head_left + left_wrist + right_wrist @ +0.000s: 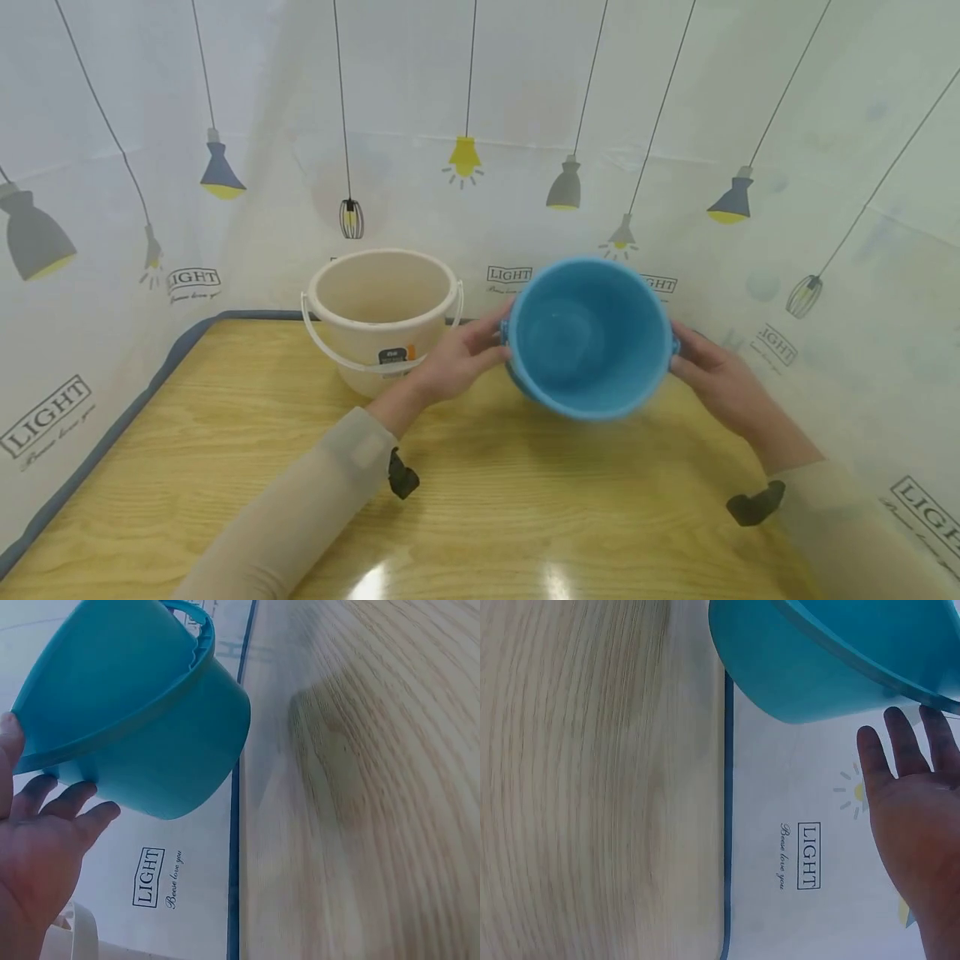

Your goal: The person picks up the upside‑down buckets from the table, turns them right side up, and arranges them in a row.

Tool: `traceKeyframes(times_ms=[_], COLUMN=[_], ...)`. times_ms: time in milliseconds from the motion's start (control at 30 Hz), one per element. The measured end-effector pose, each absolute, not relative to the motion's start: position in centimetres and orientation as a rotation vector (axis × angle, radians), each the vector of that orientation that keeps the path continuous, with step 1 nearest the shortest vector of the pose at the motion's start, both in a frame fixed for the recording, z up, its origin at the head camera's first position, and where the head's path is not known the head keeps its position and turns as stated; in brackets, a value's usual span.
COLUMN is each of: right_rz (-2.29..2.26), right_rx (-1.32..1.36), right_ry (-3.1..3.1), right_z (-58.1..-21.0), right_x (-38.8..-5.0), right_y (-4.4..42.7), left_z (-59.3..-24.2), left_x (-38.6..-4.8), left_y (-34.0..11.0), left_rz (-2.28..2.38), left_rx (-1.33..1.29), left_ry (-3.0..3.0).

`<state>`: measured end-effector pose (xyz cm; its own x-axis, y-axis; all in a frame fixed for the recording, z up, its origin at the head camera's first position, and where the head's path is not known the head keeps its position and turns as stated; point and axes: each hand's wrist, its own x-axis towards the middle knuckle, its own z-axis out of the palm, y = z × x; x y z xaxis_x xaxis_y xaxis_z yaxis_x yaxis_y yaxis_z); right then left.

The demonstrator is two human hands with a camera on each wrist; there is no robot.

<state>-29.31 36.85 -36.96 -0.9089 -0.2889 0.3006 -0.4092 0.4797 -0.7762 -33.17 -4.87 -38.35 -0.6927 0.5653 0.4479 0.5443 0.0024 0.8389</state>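
Note:
A blue plastic bucket (592, 333) is tilted in the head view, its round mouth turned towards me and its inside bare. It hangs above the wooden table, with a soft shadow under it. My left hand (457, 358) pinches the rim at the left lug, thumb in front and fingers behind. At the opposite lug my right hand (716, 375) grips the rim. In the left wrist view, the fingertips (97, 814) of the left hand lie against the bucket's outer wall. The right wrist view shows the right hand's fingers (907, 746) under the rim; its thumb is out of sight there.
A cream bucket (375, 333) with a lowered white handle and a dark label stands upright just left of the blue one, partly behind my left hand. The wooden table (262, 467) ends at a blue-edged curtain (420, 92) printed with lamps, hung around the back and sides.

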Motion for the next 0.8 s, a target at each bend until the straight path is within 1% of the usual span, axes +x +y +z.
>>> traceKeyframes(times_ms=[100, 300, 567, 800], right_rz=[1.525, 1.696, 1.889, 1.900], right_rx=[0.620, 0.545, 0.478, 0.407], right_ry=[-2.562, -2.514, -2.415, -2.445], right_z=[-37.0, -36.6, -36.5, -36.3], right_x=[-29.4, -30.0, -30.7, -31.3], right_y=[36.4, 35.5, 35.0, 34.5], left_z=[-38.3, -38.3, -38.1, -37.6], left_x=[-33.2, -33.3, -33.9, -34.5], left_y=[-4.7, -4.5, -4.2, -3.7], left_rz=[1.841, 1.856, 1.965, 2.010], left_rx=[1.167, 1.099, 1.123, 0.902], left_ry=[2.224, 2.256, 2.102, 2.033])
